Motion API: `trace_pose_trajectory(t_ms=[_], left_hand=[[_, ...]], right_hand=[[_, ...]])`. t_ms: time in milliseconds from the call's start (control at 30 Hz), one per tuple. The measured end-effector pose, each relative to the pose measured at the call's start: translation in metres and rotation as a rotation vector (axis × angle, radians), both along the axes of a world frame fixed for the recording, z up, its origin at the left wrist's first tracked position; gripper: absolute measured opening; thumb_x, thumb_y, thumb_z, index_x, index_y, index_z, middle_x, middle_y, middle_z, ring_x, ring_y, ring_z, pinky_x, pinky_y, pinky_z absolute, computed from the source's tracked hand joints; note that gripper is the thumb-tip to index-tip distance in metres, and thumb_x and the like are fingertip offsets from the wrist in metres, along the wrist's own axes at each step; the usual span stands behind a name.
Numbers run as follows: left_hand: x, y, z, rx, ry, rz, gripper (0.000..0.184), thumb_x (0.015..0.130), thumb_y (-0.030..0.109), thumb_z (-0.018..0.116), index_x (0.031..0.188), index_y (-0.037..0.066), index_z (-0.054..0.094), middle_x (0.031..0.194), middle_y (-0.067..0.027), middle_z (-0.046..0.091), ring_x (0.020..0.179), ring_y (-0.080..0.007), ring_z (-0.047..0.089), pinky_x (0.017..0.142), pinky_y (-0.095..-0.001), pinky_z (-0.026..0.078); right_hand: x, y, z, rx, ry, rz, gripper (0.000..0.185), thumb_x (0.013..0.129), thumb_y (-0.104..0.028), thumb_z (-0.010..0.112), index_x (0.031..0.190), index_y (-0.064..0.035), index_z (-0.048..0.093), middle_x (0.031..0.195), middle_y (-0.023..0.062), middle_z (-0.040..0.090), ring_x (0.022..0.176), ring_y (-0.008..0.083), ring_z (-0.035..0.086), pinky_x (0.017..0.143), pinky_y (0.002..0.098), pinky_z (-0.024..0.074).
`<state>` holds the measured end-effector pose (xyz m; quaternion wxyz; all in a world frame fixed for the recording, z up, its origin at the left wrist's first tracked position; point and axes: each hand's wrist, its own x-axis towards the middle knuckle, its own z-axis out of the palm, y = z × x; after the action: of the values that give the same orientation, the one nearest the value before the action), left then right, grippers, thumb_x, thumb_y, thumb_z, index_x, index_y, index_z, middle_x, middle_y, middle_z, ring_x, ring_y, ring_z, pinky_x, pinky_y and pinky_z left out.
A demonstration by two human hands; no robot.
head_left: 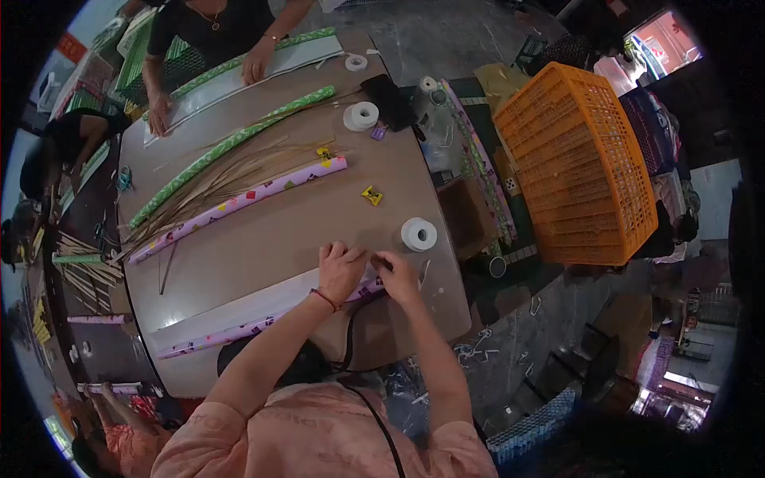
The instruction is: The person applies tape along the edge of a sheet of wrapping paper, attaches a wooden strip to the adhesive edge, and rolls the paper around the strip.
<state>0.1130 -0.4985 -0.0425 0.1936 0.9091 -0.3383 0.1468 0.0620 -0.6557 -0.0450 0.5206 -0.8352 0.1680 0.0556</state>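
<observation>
The patterned pink sheet (239,329), with a pale band along its far side, lies lengthwise by the near edge of the tabletop (311,219), its right end under the person's hands, toward the near right corner. The left hand (341,275) rests over that end with its fingers bent, and the right hand (397,279) is just beside it, fingertips drawn in close to the left hand's. Something small and dark shows at the right fingertips, but whether either hand is clamped on anything cannot be told. The step in hand looks like fine fingertip work at this end of the sheet; the next move would seem to call for the left hand to steady the material while the right works precisely, the long left part kept flat and straight. Just beyond the right hand, near the right edge, stands a white roll (419,235), with a yellow packet (372,195) farther in. Across the middle, a pink roll (239,200) slants toward the left edge, thin brown strips (209,187) lie between it and a green roll (231,146), and two more white rolls are nearer the far right corner. At the far edge, another person's hands (256,64) rest on a green-bordered sheet (215,94).
</observation>
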Motion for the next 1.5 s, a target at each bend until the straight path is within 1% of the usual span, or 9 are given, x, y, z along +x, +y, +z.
trace_pose_trajectory(t_ms=[100, 300, 367, 600, 667, 700, 1100, 1167, 1500], left_hand=[[0.002, -0.002, 0.002, -0.034, 0.023, 0.03, 0.009, 0.081, 0.021, 0.068, 0.089, 0.022, 0.072, 0.1, 0.0118, 0.063, 0.091, -0.0169, 0.053, 0.082, -0.0378, 0.038], [0.003, 0.001, 0.005, -0.058, -0.021, -0.015, 0.017, 0.077, 0.02, 0.066, 0.093, 0.021, 0.072, 0.1, 0.01, 0.064, 0.09, -0.0164, 0.053, 0.083, -0.037, 0.04], [0.003, 0.002, 0.002, -0.038, -0.035, -0.021, 0.017, 0.077, 0.019, 0.066, 0.092, 0.021, 0.072, 0.099, 0.0099, 0.064, 0.09, -0.0165, 0.053, 0.082, -0.0369, 0.04], [0.0, 0.002, -0.005, 0.029, 0.022, -0.027, 0.015, 0.079, 0.02, 0.069, 0.093, 0.02, 0.074, 0.107, 0.0117, 0.063, 0.091, -0.0171, 0.053, 0.083, -0.0381, 0.039], [0.001, 0.002, -0.003, 0.028, 0.021, -0.031, 0.014, 0.08, 0.02, 0.069, 0.093, 0.02, 0.075, 0.107, 0.0115, 0.063, 0.091, -0.0172, 0.053, 0.084, -0.038, 0.039], [0.001, 0.001, -0.002, 0.008, 0.039, -0.026, 0.014, 0.08, 0.02, 0.069, 0.093, 0.02, 0.075, 0.106, 0.0109, 0.063, 0.091, -0.0177, 0.053, 0.084, -0.038, 0.039], [-0.001, 0.0, 0.004, -0.139, 0.197, 0.026, 0.019, 0.078, 0.018, 0.07, 0.097, 0.02, 0.073, 0.102, 0.0093, 0.066, 0.094, -0.0183, 0.055, 0.084, -0.0378, 0.039], [-0.001, 0.0, 0.0, -0.146, 0.228, 0.044, 0.02, 0.078, 0.018, 0.071, 0.097, 0.02, 0.074, 0.103, 0.0093, 0.067, 0.095, -0.0186, 0.055, 0.084, -0.0382, 0.038], [-0.003, -0.005, -0.001, -0.222, 0.288, 0.138, 0.015, 0.079, 0.018, 0.072, 0.093, 0.017, 0.074, 0.098, 0.0028, 0.068, 0.097, -0.0235, 0.057, 0.083, -0.04, 0.041]], right_hand=[[-0.001, -0.002, -0.009, -0.026, -0.037, 0.001, 0.021, 0.091, -0.019, 0.066, 0.107, -0.0055, 0.07, 0.082, 0.0153, 0.07, 0.07, 0.0273, 0.068, 0.067, 0.0381, 0.0503], [-0.002, -0.002, -0.023, 0.04, -0.009, 0.017, 0.022, 0.093, -0.015, 0.066, 0.111, -0.001, 0.068, 0.087, 0.0084, 0.069, 0.076, 0.0133, 0.064, 0.067, 0.0289, 0.051], [-0.001, -0.001, -0.019, 0.088, 0.047, -0.042, 0.024, 0.089, -0.019, 0.067, 0.107, -0.0049, 0.07, 0.086, 0.0161, 0.071, 0.077, 0.0295, 0.069, 0.07, 0.0382, 0.0512], [-0.004, -0.002, -0.029, 0.119, 0.03, -0.032, 0.025, 0.09, -0.02, 0.066, 0.11, -0.0058, 0.069, 0.089, 0.0159, 0.071, 0.078, 0.0298, 0.069, 0.071, 0.0381, 0.051], [-0.003, -0.002, -0.025, 0.108, 0.063, -0.012, 0.022, 0.094, -0.014, 0.065, 0.111, -0.001, 0.068, 0.084, 0.006, 0.068, 0.073, 0.0113, 0.063, 0.066, 0.0277, 0.0501], [-0.002, -0.002, -0.02, 0.108, 0.062, -0.012, 0.022, 0.094, -0.014, 0.065, 0.111, -0.001, 0.068, 0.084, 0.006, 0.068, 0.073, 0.0113, 0.063, 0.066, 0.0277, 0.0501], [-0.003, -0.001, -0.021, -0.011, -0.034, 0.009, 0.021, 0.091, -0.009, 0.064, 0.11, -0.0019, 0.068, 0.092, 0.0097, 0.071, 0.082, 0.0141, 0.066, 0.075, 0.0297, 0.0515], [-0.004, -0.002, -0.031, 0.097, -0.027, -0.015, 0.022, 0.087, -0.013, 0.065, 0.108, -0.0081, 0.07, 0.093, 0.0155, 0.071, 0.086, 0.0336, 0.069, 0.074, 0.0399, 0.0522], [-0.002, 0.001, -0.023, 0.019, -0.065, -0.009, 0.024, 0.086, -0.013, 0.065, 0.109, -0.0078, 0.069, 0.097, 0.0161, 0.071, 0.09, 0.0339, 0.068, 0.077, 0.0407, 0.0526]])
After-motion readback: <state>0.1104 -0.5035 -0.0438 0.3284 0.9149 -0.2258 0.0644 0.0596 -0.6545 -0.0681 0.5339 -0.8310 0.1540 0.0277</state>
